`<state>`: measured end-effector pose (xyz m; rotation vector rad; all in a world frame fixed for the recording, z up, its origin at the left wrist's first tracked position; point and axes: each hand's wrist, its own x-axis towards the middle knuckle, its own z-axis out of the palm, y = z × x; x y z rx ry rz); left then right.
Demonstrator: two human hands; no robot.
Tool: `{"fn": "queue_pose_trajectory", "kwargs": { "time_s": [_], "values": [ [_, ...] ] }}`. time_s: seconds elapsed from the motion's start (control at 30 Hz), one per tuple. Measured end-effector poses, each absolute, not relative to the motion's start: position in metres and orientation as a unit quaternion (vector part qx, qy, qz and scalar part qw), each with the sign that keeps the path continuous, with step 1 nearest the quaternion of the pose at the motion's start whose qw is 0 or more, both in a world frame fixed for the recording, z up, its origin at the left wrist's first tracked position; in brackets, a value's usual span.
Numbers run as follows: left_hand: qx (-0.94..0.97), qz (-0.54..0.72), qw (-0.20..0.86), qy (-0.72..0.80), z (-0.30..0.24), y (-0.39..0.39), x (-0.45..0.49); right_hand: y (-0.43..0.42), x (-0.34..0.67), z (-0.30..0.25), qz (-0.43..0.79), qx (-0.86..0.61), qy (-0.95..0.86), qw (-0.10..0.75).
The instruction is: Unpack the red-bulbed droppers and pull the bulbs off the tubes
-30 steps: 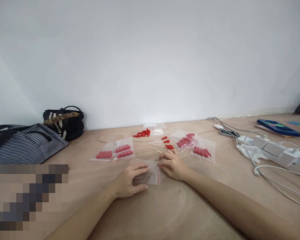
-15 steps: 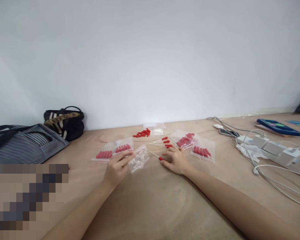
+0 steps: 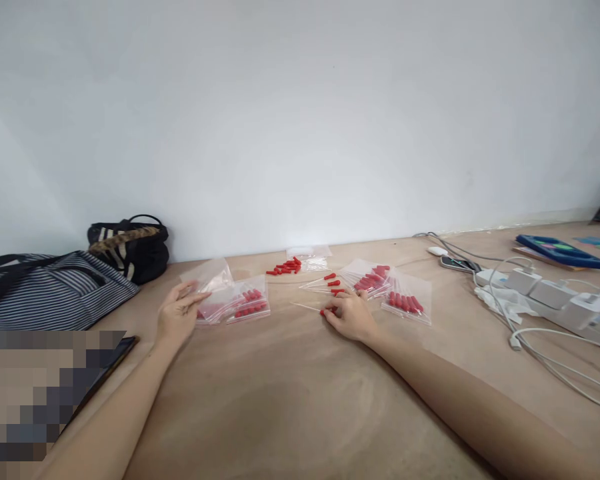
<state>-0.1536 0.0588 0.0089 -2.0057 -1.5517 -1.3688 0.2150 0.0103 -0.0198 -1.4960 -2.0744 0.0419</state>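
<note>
My left hand (image 3: 177, 315) pinches a clear plastic bag (image 3: 211, 275), which looks flat. It hovers over the left group of zip bags (image 3: 251, 304), where red-bulbed droppers lie in rows, partly covered. On the tabletop, my right hand (image 3: 354, 316) has its thumb and fingers closed about the red bulb of a dropper (image 3: 307, 306), whose thin clear tube points left. More loose droppers (image 3: 331, 283) lie just beyond those fingers. To the right of that hand are two filled bags of droppers (image 3: 405, 301).
Loose red bulbs (image 3: 286, 267) are heaped near the wall, beside a bag of clear tubes (image 3: 314, 259). White chargers and cables (image 3: 555, 297) spread across the right side. A striped bag (image 3: 65, 287) and a black bag (image 3: 140, 250) stand at the left.
My left hand has moved left with the clear bag, from the middle to over the filled bags. My right hand has stayed nearly in place, its fingers drawn closer about the dropper bulb.
</note>
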Motion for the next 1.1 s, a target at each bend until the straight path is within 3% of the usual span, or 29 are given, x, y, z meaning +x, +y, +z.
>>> {"fn": "queue_pose_trajectory", "kwargs": {
  "time_s": [0.13, 0.27, 0.5, 0.73, 1.1],
  "values": [
    [-0.672, -0.413, 0.08, -0.609, -0.006, 0.068, -0.168, 0.03, 0.216, -0.016, 0.005, -0.579, -0.765, 0.282],
    [-0.646, -0.376, 0.031, -0.664, -0.012, 0.069, -0.181, 0.059, 0.214, -0.012, 0.027, -0.566, -0.801, 0.192],
    [-0.586, -0.409, 0.095, -0.693, -0.016, 0.062, -0.189, 0.088, 0.212, -0.005, 0.101, -0.512, -0.85, 0.072],
    [-0.653, -0.436, 0.281, -0.551, -0.006, 0.055, -0.15, 0.081, 0.211, 0.002, 0.028, -0.538, -0.839, 0.078],
    [-0.778, -0.358, 0.237, -0.458, -0.003, 0.032, -0.091, 0.074, 0.203, -0.002, 0.02, -0.647, -0.753, 0.117]
  ]
}}
